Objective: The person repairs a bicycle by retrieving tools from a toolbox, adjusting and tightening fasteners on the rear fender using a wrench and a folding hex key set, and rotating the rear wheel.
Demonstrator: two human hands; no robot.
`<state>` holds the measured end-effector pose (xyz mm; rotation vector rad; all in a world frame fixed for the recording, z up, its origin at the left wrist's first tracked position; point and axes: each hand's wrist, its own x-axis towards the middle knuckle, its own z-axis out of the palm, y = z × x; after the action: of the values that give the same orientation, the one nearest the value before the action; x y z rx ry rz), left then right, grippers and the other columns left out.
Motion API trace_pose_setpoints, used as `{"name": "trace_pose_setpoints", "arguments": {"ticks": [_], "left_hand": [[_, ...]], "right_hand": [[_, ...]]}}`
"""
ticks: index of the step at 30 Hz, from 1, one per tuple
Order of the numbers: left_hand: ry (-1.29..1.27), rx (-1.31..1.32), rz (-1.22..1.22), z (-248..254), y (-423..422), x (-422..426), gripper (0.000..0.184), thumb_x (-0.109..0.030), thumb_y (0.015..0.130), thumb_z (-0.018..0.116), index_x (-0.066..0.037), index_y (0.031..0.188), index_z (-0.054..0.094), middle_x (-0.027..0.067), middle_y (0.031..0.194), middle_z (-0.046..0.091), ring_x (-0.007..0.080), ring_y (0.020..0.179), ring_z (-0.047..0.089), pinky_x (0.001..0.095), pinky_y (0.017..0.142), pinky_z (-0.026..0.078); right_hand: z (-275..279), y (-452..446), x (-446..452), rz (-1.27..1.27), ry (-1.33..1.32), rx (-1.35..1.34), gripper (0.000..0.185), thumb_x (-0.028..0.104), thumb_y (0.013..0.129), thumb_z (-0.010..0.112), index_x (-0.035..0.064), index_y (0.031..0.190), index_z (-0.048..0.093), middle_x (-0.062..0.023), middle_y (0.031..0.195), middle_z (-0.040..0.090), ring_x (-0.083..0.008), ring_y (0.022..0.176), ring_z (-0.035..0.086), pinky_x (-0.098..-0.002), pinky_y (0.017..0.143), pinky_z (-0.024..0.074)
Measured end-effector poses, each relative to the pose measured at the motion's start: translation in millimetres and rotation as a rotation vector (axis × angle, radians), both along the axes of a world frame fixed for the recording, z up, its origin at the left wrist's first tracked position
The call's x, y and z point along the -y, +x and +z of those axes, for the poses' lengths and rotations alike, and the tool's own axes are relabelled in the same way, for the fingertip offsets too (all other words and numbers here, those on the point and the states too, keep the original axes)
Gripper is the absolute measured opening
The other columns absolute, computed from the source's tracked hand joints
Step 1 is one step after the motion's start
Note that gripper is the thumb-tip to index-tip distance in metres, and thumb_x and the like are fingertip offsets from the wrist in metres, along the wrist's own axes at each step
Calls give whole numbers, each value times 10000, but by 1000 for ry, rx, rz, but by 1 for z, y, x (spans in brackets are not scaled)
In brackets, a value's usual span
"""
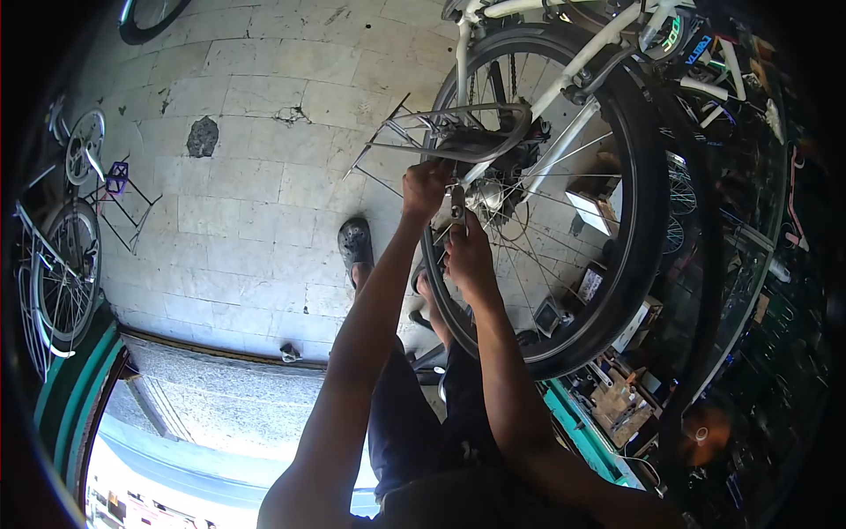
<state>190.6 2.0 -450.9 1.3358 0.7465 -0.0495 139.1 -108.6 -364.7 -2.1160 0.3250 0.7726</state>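
A bicycle wheel (648,181) with a black tyre and a silver hub (486,198) stands in front of me, fixed in a white frame (595,48). My right hand (469,257) is closed around a metal wrench (457,204), whose upper end reaches the axle area beside the hub. Just above and to its left, my left hand (426,187) has its fingers closed at the frame end near the axle. What those fingers pinch is hidden. A grey rear rack (507,141) slants out over both hands.
Another bicycle (70,264) stands at the far left. Tools lie on a wooden board (617,406) at the lower right, near a glass case edge (740,291). My foot in a black clog (355,242) rests on the tiled floor (247,203).
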Motion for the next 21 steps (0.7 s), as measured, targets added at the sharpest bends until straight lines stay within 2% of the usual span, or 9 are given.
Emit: {"name": "trace_pose_setpoints", "arguments": {"ticks": [2, 4, 7, 11, 13, 18, 21], "left_hand": [[66, -10, 14, -2, 1, 3, 417, -397, 922, 659, 14, 876, 715, 156, 704, 687, 161, 688, 667, 361, 644, 498], [83, -62, 10, 2, 3, 3, 449, -400, 926, 645, 25, 790, 689, 174, 632, 630, 172, 603, 596, 396, 602, 470], [65, -85, 50, 1, 6, 6, 471, -397, 930, 630, 38, 753, 660, 189, 598, 587, 175, 563, 526, 400, 578, 447], [7, -128, 62, 4, 9, 5, 465, -386, 928, 604, 46, 762, 648, 204, 602, 573, 190, 564, 532, 408, 580, 443], [19, -152, 33, -14, 9, 8, 360, -298, 900, 611, 0, 701, 646, 46, 621, 595, 129, 594, 512, 347, 570, 411], [-50, -111, 47, -28, 8, 12, 349, -299, 912, 599, -14, 714, 637, 13, 642, 573, 121, 612, 502, 334, 584, 393], [-42, -96, 39, -33, 7, 12, 332, -292, 918, 593, -19, 737, 643, 1, 655, 564, 107, 640, 501, 321, 593, 385]], "right_hand": [[3, 1, 3, -17, 2, 1, 227, 208, 1054, 417, 119, 1234, 523, 37, 667, 444, -57, 475, 411, -247, 400, 352], [6, 5, 3, -22, -3, 10, 221, 201, 1052, 418, 119, 1225, 529, 40, 667, 441, -55, 480, 407, -244, 404, 350], [5, 10, 5, -26, 47, -78, 200, 196, 1050, 418, 118, 1190, 539, 46, 667, 431, -50, 481, 387, -236, 413, 339], [14, 18, -3, 0, 104, -118, 163, 201, 1053, 415, 121, 1140, 526, 54, 659, 408, -42, 483, 364, -227, 420, 324], [20, 16, -6, -29, 115, -140, 151, 202, 1053, 414, 123, 1126, 520, 56, 658, 402, -38, 484, 356, -225, 420, 320], [43, 12, -5, -143, 156, -272, 165, 244, 1060, 412, 140, 1135, 516, 60, 659, 392, -33, 483, 338, -212, 423, 306], [26, 18, -3, -76, 201, -194, 186, 256, 1061, 412, 145, 1166, 519, 65, 664, 391, -30, 481, 332, -216, 420, 297]]}}
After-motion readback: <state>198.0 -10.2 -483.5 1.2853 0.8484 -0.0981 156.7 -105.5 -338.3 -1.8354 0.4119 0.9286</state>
